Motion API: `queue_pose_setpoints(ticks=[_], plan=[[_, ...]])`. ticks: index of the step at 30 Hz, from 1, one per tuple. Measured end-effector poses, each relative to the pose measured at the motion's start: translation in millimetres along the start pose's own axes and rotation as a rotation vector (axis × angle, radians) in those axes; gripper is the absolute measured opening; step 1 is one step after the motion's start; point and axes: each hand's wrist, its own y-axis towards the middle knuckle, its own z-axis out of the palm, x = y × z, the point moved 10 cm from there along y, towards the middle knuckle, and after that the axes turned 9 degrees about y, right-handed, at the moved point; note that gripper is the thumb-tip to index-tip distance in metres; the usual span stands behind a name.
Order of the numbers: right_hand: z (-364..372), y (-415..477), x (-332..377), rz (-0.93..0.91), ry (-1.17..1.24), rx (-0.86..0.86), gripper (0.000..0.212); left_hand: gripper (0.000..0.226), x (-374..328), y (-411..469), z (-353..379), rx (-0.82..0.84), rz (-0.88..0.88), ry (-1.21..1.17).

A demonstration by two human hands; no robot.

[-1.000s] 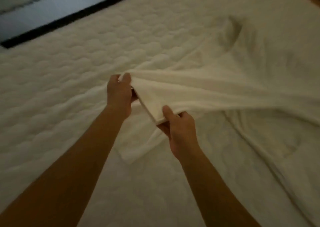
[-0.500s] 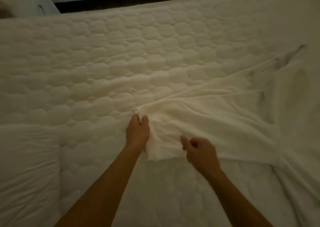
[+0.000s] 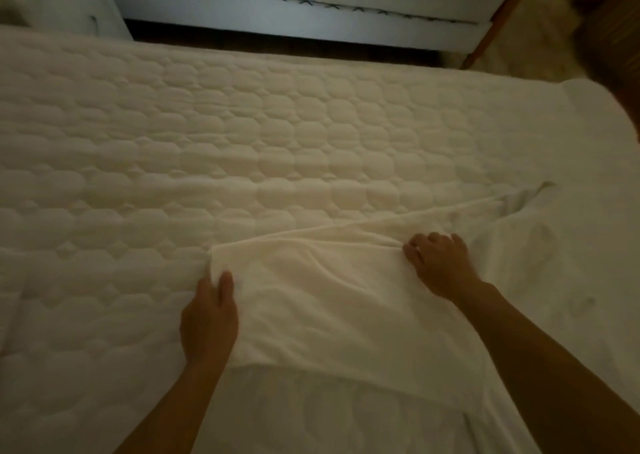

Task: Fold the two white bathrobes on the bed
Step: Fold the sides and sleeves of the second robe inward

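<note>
The white terry-cloth bathrobe lies spread on the near right of the quilted white mattress, its sleeve seemingly being flattened, with the left hand straight-fingered at the cuff (grip unclear) and the right hand curled, bunching the upper edge, so the next move likely folds the sleeve inward.

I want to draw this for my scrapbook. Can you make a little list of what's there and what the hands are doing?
place: quilted bed
thing: white bathrobe, one part spread flat on the bed
left hand: holds its left end, thumb on top
right hand: fingers curled on its far edge
light: dim
</note>
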Motion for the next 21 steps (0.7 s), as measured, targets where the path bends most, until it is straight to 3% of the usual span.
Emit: queue_pose_setpoints(ticks=[4,6,10,15,18,21], plan=[[8,13,-27,-0.001,0.098,0.151,0.071,0.041,6,-5,-2,-0.084,0.009,-0.005],[-11,26,-27,-0.051,0.081,0.053,0.087,0.039,5,-9,-4,-0.125,0.017,0.009],[-69,70,-17,-0.164,0.075,-0.27,0.072,0.038,-5,-11,0,-0.193,0.039,0.033],[-19,104,-13,-0.156,0.071,-0.192,0.065,0.042,1,-5,12,-0.265,-0.042,0.19],[1,103,-27,-0.1,0.176,-0.276,0.06,0.044,-2,-3,15,-0.274,-0.058,0.279],[-4,107,-23,-0.159,0.161,-0.315,0.073,0.042,-9,-4,15,-0.242,-0.095,0.306]])
